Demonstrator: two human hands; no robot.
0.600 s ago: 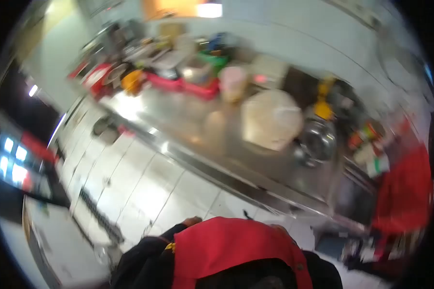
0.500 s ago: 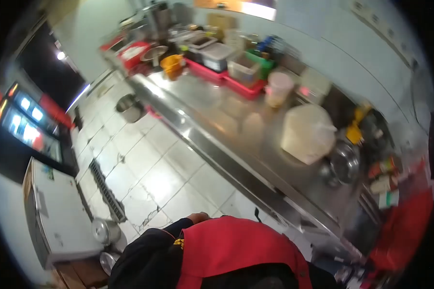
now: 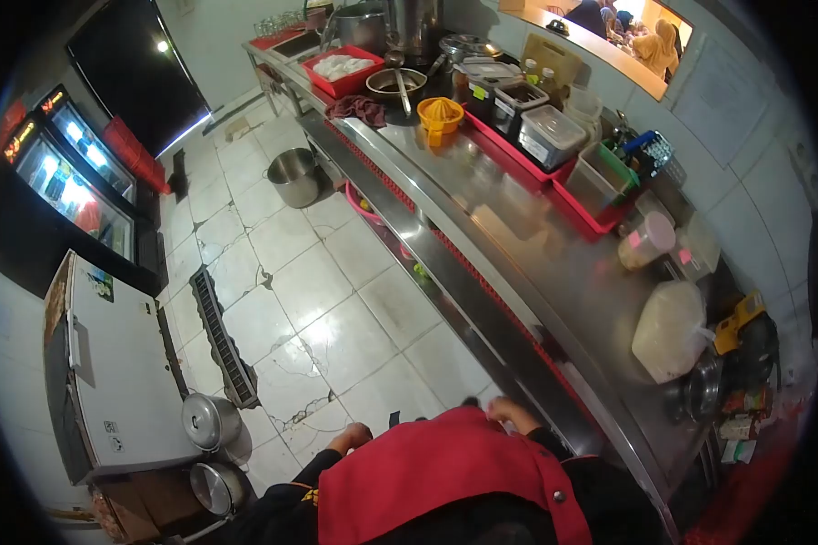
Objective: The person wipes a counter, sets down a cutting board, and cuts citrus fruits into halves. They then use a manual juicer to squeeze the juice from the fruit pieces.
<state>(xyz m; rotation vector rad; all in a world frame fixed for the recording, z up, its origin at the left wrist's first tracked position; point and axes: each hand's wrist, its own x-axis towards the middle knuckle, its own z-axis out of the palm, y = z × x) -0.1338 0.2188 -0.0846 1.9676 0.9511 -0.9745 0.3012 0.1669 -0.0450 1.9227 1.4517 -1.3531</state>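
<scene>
My left hand [image 3: 351, 438] is low in the view, at the left edge of my red apron [image 3: 445, 472]. Its fingers are mostly hidden, and nothing shows in it. To the right of the apron is my right hand [image 3: 511, 414], bent in front of my body near the edge of the steel counter [image 3: 518, 263]. I cannot make out whether its fingers hold anything. Neither hand appears to touch the counter.
Along the counter stand a yellow juicer [image 3: 440, 115], a red tray [image 3: 600, 221] with plastic containers, and a bag of white contents [image 3: 671, 331]. A steel pot [image 3: 296, 178] stands on the tiled floor [image 3: 291, 272]. A white chest freezer [image 3: 127, 372] and lidded pots [image 3: 211, 420] are left.
My view has swung right and lifted, so the counter's far end and a serving window show clearly. My right hand has come into sight; my left hand sits lower and further left.
</scene>
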